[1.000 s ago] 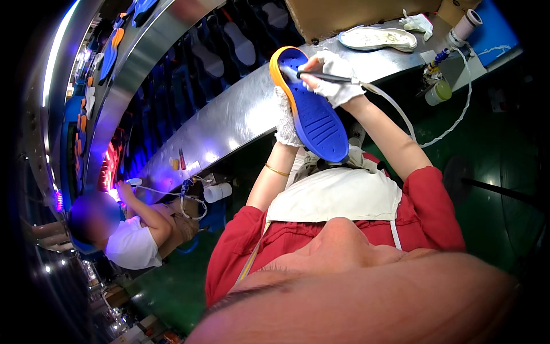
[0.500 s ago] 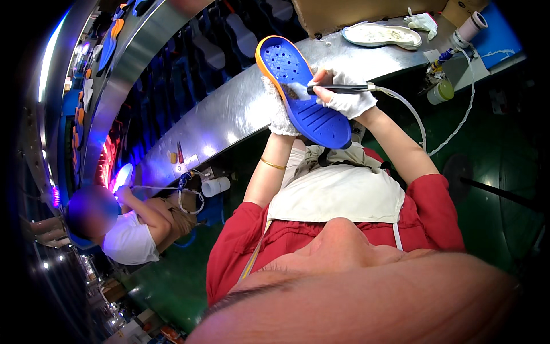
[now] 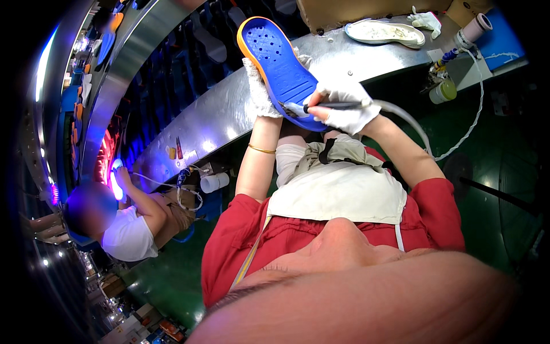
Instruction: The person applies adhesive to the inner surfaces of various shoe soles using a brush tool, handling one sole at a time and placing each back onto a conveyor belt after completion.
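Note:
A blue shoe sole (image 3: 281,69) with an orange rim and small holes in its upper part is tilted in front of me. My left hand (image 3: 261,94), in a white knitted glove, grips it from beneath along its left edge; some gloved fingers show at the far edge. My right hand (image 3: 350,109), in a white glove with bare fingertips, is closed round the dark handle of a brush (image 3: 342,105). The bristles press on the sole's near end, by its left edge. From the handle a pale tube (image 3: 409,116) runs off to the right.
A metal bench edge (image 3: 220,109) curves past the sole, with a line of dark soles beyond. On the bench lie a cream sole (image 3: 366,33) and a white glove (image 3: 427,22), near a cardboard box (image 3: 366,11). A jar (image 3: 443,92) stands right; a co-worker (image 3: 129,235) sits left.
The sole has shifted up and left with my left hand. The brush has moved from the sole's middle down to its near end. The co-worker's hand and glowing piece have moved slightly.

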Demonstrator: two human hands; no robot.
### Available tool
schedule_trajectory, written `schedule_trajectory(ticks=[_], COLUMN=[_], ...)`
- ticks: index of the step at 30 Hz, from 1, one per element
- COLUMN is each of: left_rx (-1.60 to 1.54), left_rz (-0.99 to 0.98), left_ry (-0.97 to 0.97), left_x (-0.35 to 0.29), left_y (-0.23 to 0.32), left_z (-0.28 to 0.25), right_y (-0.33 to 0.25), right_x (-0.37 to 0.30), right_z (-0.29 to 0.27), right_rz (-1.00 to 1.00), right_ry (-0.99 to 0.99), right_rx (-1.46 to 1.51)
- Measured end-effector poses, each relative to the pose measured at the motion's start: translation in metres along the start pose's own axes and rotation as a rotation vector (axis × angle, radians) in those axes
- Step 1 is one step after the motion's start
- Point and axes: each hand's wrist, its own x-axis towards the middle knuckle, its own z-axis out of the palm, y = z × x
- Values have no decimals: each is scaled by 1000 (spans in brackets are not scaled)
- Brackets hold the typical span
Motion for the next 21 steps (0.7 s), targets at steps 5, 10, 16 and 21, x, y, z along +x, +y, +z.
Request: schedule_trajectory(ticks=[5, 10, 16, 21], left_rx=[-178, -170, 54, 99], left_rz=[31, 63, 261, 327], left_ry=[-87, -59, -113, -121], left_x=[-9, -21, 1, 4], left_y=[-9, -22, -19, -9], left_z=[15, 11, -3, 16], right_y=[18, 19, 8, 26], right_x=[15, 18, 8, 7], right_z=[-29, -27, 13, 11], right_rz=[129, -49, 188, -9], right_ry=[176, 269, 111, 255], right_rx=[159, 186, 393, 339])
